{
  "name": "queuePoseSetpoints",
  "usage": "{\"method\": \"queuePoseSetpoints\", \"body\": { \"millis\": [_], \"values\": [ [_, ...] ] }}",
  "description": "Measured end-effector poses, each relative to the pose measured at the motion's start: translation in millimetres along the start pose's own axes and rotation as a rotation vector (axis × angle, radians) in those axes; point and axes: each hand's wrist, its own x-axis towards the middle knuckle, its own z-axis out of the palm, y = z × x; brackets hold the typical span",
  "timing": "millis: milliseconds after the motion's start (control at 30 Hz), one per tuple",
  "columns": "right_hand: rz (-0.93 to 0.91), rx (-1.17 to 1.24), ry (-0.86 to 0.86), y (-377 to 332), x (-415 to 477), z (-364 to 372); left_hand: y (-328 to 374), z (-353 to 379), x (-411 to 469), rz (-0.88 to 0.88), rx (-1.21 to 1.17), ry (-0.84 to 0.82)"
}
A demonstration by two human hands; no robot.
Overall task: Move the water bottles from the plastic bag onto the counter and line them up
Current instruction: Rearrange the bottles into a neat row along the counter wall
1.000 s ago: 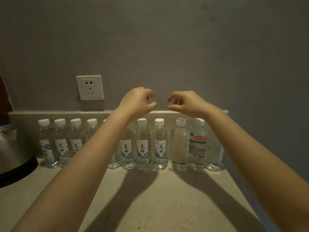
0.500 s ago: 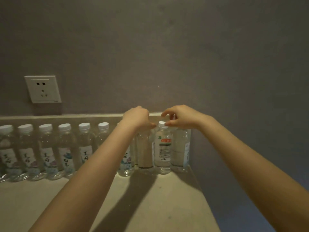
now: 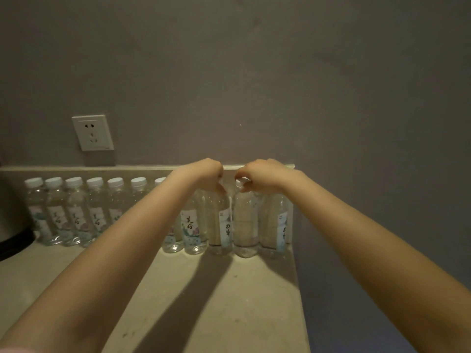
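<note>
Several clear water bottles with white caps stand upright in a row along the back ledge of the beige counter. My left hand pinches the cap of one bottle near the row's right end. My right hand pinches the cap of the neighbouring bottle. One more bottle stands to the right, at the counter's corner. My left forearm hides the bottles in the middle of the row. No plastic bag is in view.
A white wall socket sits above the ledge at the left. A dark rounded appliance stands at the far left edge. The counter ends at a right edge, beside the grey wall.
Both hands dropped from above the row onto the caps of two bottles near the right end and closed on them. The two gripped bottles now show different sides.
</note>
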Motion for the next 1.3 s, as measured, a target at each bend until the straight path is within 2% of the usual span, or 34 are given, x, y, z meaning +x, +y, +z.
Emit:
{"method": "queuePoseSetpoints", "body": {
  "millis": [133, 233, 433, 633, 1000, 1167, 1300],
  "values": [
    [0.032, -0.081, 0.056, -12, 8, 6, -14, -1, -4, 0.062, -0.068, -0.018],
    [0.047, -0.080, 0.071, -12, 8, 5, -18, 5, -4, 0.101, -0.089, 0.035],
    [0.022, 0.139, -0.098, -10, -2, -12, -13, 2, -6, -0.003, 0.003, 0.134],
    [0.026, 0.077, -0.101, -10, 5, -13, -13, 2, 1, 0.036, 0.030, 0.064],
    [0.132, -0.088, 0.026, -15, 6, -4, -29, 13, -4, 0.136, -0.080, 0.154],
    [0.142, 0.128, -0.064, -16, 2, -17, -28, 12, -6, 0.096, -0.061, 0.158],
    [0.111, 0.108, -0.082, -16, 8, -12, -26, 10, -6, 0.116, -0.054, 0.127]
  ]
}}
